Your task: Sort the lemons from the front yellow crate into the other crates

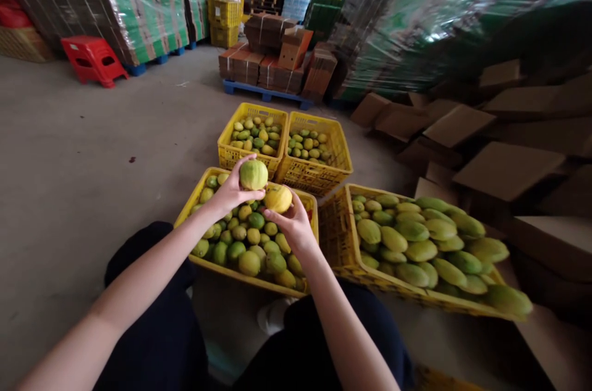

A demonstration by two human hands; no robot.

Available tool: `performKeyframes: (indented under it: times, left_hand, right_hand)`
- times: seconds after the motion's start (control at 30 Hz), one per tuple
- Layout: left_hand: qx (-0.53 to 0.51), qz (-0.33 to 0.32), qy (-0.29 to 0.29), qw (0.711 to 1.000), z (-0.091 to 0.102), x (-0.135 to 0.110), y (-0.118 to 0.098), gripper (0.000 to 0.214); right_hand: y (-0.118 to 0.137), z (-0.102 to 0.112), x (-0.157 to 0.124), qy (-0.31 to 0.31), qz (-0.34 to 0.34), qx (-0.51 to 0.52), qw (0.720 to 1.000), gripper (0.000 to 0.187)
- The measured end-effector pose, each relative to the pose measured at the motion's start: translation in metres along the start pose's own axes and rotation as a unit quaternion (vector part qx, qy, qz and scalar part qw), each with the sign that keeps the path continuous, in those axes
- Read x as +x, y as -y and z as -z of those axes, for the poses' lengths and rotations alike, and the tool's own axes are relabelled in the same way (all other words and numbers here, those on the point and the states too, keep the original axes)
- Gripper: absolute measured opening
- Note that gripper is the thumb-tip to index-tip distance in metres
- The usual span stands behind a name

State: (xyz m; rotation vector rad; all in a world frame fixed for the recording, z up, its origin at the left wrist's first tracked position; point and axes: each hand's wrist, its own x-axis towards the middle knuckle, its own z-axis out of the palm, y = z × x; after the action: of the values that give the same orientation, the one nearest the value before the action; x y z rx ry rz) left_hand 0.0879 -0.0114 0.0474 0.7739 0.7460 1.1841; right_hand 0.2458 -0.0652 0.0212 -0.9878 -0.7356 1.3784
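Observation:
My left hand (234, 192) is closed around a round green-yellow fruit (253, 174), held up above a yellow crate (189, 208) of similar small fruits. My right hand (293, 224) grips a yellower fruit (278, 198) just beside it; the two fruits nearly touch. Both hands hover over the middle of that crate, which sits on the floor in front of my knees.
To the right, a tilted yellow crate (333, 218) holds larger green mangoes. Two more yellow crates (252, 112) (340, 144) of small fruit stand behind. Flat cardboard boxes (504, 163) pile up at right, wrapped pallets (139, 2) and a red stool (92, 58) at left.

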Motion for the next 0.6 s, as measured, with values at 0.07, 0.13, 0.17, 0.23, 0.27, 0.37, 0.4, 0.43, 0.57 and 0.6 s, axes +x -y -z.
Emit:
performKeyframes:
  times: [0.07, 0.13, 0.17, 0.23, 0.27, 0.37, 0.4, 0.43, 0.57, 0.6]
  left_hand:
    - [0.034, -0.03, 0.012, 0.999, 0.005, 0.003, 0.0, 0.091]
    - [0.089, -0.046, 0.049, 0.994, 0.009, 0.004, 0.0, 0.09]
    - [0.12, -0.053, 0.077, 0.988, 0.011, 0.005, 0.0, 0.09]
    - [0.179, -0.071, 0.13, 0.973, 0.014, 0.004, 0.0, 0.087]
    - [0.206, -0.088, 0.148, 0.963, 0.015, 0.003, 0.0, 0.086]
    - [0.315, -0.178, 0.162, 0.918, 0.017, -0.003, -0.004, 0.081]
    - [0.361, -0.215, 0.157, 0.894, 0.018, -0.005, -0.005, 0.08]
    - [0.407, -0.25, 0.151, 0.866, 0.018, -0.007, -0.007, 0.079]
    - [0.53, -0.353, 0.15, 0.756, 0.024, -0.013, -0.008, 0.074]
    - [0.543, -0.375, 0.15, 0.736, 0.025, -0.015, -0.008, 0.073]
  right_hand:
    - [0.0, 0.002, -0.001, 0.005, 0.023, -0.036, 0.999, 0.08]
    - [0.002, 0.004, -0.001, 0.011, 0.053, -0.079, 0.995, 0.087]
    - [0.004, 0.006, -0.001, 0.013, 0.071, -0.104, 0.992, 0.091]
    - [0.006, 0.01, -0.001, 0.014, 0.11, -0.161, 0.981, 0.097]
    - [0.008, 0.013, -0.001, 0.011, 0.132, -0.194, 0.972, 0.098]
    - [0.011, 0.02, -0.002, 0.003, 0.196, -0.296, 0.935, 0.095]
    - [0.012, 0.021, -0.003, 0.001, 0.219, -0.325, 0.92, 0.093]
    - [0.012, 0.023, -0.004, -0.002, 0.241, -0.35, 0.905, 0.091]
    - [0.008, 0.028, -0.006, -0.012, 0.296, -0.389, 0.872, 0.088]
    - [0.007, 0.029, -0.005, -0.013, 0.3, -0.385, 0.873, 0.089]
